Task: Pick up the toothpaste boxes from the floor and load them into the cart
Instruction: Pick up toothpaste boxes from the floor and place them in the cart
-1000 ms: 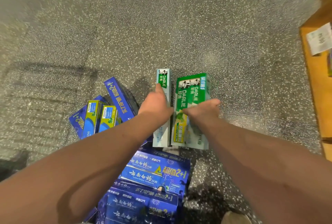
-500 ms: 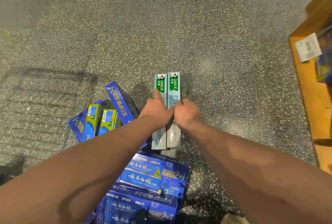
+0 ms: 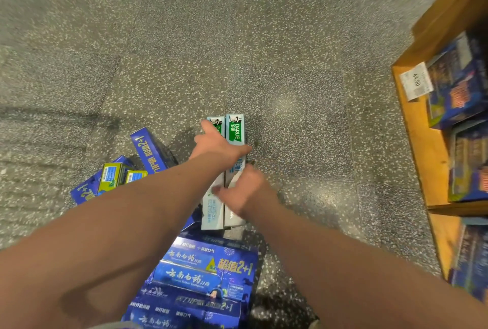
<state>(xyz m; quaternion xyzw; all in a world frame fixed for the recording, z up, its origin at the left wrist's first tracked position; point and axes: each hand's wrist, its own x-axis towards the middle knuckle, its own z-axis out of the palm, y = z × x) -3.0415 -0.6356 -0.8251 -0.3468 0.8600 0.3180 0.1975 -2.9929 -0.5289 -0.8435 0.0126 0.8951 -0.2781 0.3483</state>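
Two Darlie toothpaste boxes (image 3: 235,130) stand on edge, pressed side by side on the speckled floor in the middle of the view. My left hand (image 3: 219,147) reaches over the top of both, thumb on the left box and fingers wrapped down the right side. Closer to me, my right hand (image 3: 244,191) clamps the same pair, its thumb across the left box. A stack of blue 2+1 toothpaste packs (image 3: 203,278) lies just below the pair. More blue packs (image 3: 149,149) and two yellow-green boxes (image 3: 112,176) lie to the left. No cart is in view.
A wooden shelf unit (image 3: 422,149) stands at the right edge, holding blue boxes (image 3: 456,85) and a white price tag (image 3: 416,81). Grey terrazzo floor (image 3: 237,38) stretches ahead and to the left.
The green box was turned onto its edge against the pale one. My left hand then spread over both boxes, and my right hand slid down to grip their near part.
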